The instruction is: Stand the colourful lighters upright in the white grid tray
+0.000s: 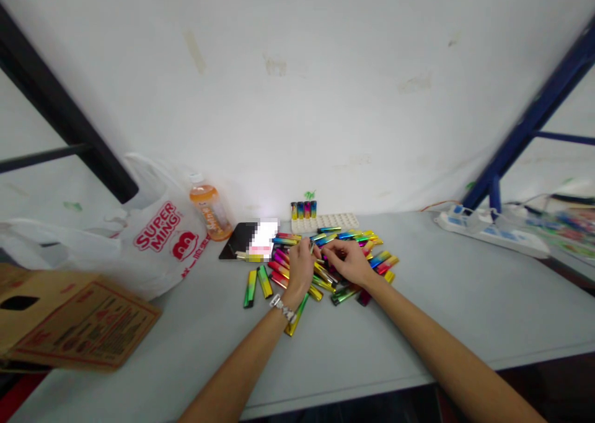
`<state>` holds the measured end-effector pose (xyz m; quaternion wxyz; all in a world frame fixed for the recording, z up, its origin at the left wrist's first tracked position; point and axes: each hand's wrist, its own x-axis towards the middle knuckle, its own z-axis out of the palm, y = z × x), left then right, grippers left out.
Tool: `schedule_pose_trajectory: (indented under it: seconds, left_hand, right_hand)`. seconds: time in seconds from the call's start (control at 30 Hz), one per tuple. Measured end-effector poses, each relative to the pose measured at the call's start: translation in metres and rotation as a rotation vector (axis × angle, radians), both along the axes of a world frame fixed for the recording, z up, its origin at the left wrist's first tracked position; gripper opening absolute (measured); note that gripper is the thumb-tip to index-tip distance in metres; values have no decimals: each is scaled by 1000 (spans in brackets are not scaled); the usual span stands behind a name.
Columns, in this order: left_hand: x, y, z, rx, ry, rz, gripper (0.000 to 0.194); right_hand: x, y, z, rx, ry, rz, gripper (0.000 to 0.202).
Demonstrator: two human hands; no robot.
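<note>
Shiny multicoloured lighters point(344, 295) lie in a loose pile on the grey table. Over the middle of the pile, my left hand point(301, 263), with a metal watch at the wrist, is closed on a small item I cannot make out. My right hand point(348, 261) is just to its right, fingers bent and pinched together near the same spot; what they hold is too small to name. Behind the pile is a white tray point(334, 222) with holes, and several lighters point(304, 210) stand upright in its left end.
At the left are a cardboard box point(83, 324), a white plastic bag point(162, 249) and an orange drink bottle point(211, 211). A dark tablet-like object point(237, 240) lies left of the pile. A white power strip point(493, 231) sits at the right.
</note>
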<state>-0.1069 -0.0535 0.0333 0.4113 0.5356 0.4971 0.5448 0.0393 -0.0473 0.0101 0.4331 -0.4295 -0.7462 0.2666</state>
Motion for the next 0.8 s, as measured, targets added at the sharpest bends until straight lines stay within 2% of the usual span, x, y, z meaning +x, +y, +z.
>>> schedule_pose_trajectory:
  seconds: [0.27, 0.4, 0.53, 0.8]
  left_hand:
    - [0, 2, -6, -51, -93, -31, 38]
    - [0, 1, -9, -65, -142, -44, 49]
    - [0, -2, -6, -78, -160, -75, 59]
    - [-1, -4, -4, -52, -153, -76, 60]
  right_hand:
    - [-2, -1, 1, 11, -48, 3, 25]
    - [-1, -1, 1, 15, -47, 4, 25]
    - [-1, -1, 1, 5, -42, 5, 26]
    - [-2, -2, 3, 2, -48, 5, 29]
